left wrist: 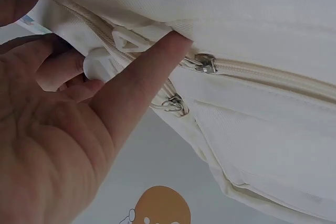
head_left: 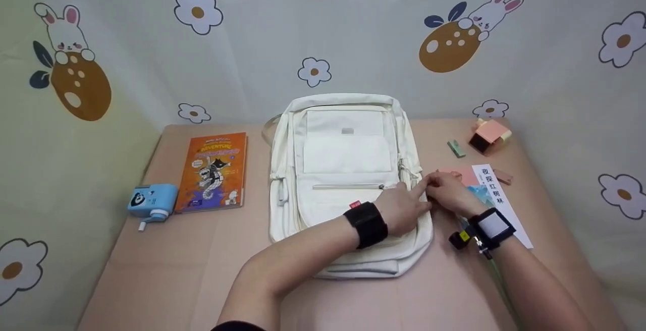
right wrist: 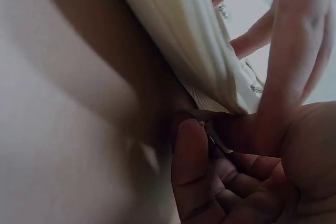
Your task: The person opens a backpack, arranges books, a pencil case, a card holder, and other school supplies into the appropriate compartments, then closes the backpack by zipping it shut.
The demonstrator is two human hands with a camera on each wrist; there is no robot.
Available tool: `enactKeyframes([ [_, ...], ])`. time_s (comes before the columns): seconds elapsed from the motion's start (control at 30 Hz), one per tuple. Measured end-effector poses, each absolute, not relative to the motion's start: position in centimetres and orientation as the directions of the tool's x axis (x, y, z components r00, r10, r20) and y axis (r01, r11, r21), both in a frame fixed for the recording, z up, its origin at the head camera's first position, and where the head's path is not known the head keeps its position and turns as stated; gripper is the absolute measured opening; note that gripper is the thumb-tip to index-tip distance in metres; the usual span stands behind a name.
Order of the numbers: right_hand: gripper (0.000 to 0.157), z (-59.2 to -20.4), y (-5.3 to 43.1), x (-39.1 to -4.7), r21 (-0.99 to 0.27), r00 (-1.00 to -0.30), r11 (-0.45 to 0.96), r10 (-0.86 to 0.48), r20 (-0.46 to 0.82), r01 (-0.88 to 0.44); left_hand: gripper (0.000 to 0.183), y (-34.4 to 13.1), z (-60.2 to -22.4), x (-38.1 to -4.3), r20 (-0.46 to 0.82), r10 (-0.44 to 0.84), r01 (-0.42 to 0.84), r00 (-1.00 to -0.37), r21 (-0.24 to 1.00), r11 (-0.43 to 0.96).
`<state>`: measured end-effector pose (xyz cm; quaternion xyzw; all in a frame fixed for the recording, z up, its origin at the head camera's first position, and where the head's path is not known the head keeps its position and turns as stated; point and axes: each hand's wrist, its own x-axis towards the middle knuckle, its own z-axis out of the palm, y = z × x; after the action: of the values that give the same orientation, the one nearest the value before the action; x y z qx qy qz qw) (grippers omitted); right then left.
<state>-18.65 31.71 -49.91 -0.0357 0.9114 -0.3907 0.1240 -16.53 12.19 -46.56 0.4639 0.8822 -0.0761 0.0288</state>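
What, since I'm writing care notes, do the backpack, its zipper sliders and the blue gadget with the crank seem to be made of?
Backpack: matte cream woven fabric, from its fine ribbed texture; cotton or synthetic is unclear.
Zipper sliders: probably metal, silvery with bright glints.
Blue gadget: likely hard plastic, smooth, with rounded, moulded-looking edges.

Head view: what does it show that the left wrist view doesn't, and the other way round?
Only the head view shows the orange book, the blue crank box and the pink box.

Only the left wrist view shows the palm side of the left hand, plus close detail of the bag's side zips.

Both show the bag, the left hand and the printed backdrop.
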Motion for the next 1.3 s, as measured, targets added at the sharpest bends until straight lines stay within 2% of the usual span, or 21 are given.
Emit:
enactKeyframes([
  [0.2, 0.020, -49.3, 31.9, -18.4, -0.800, -0.965, 0.578, -0.078, -0.252, 0.162, 0.040, 11.7, -46.7, -17.5, -0.098, 0.804, 0.809, -0.587, -0.021, 0.588],
  [0.33, 0.021, -49.1, 32.0, -18.4, -0.812, -0.969, 0.555, -0.044, -0.244, 0.179, 0.039, 11.0, -46.9, -18.0, -0.087, 0.815, 0.817, -0.573, 0.021, 0.577],
  [0.4, 0.022, -49.2, 32.0, -18.6, -0.794, -0.975, 0.586, -0.030, -0.220, 0.161, 0.036, 10.6, -46.9, -18.2, -0.071, 0.822, 0.822, -0.565, 0.038, 0.569],
  [0.63, 0.021, -49.4, 31.5, -18.6, -0.603, -0.999, 0.797, -0.007, 0.050, -0.036, 0.032, 10.3, -47.1, -18.1, -0.019, 0.831, 0.830, -0.556, 0.047, 0.556],
  [0.73, 0.020, -49.2, 31.2, -18.3, -0.571, -0.999, 0.819, -0.042, 0.024, -0.048, 0.032, 10.4, -47.2, -17.9, -0.021, 0.831, 0.830, -0.556, 0.037, 0.557],
  [0.93, 0.034, -50.3, 30.7, -18.4, -0.553, -0.995, 0.828, -0.102, 0.012, -0.091, 0.029, 10.5, -47.3, -17.7, -0.028, 0.833, 0.833, -0.553, 0.020, 0.553],
  [1.3, 0.017, -51.0, 30.3, -19.3, -0.527, -0.995, 0.845, -0.071, 0.068, -0.096, 0.029, 10.4, -47.3, -17.9, -0.060, 0.831, 0.831, -0.554, 0.030, 0.556],
])
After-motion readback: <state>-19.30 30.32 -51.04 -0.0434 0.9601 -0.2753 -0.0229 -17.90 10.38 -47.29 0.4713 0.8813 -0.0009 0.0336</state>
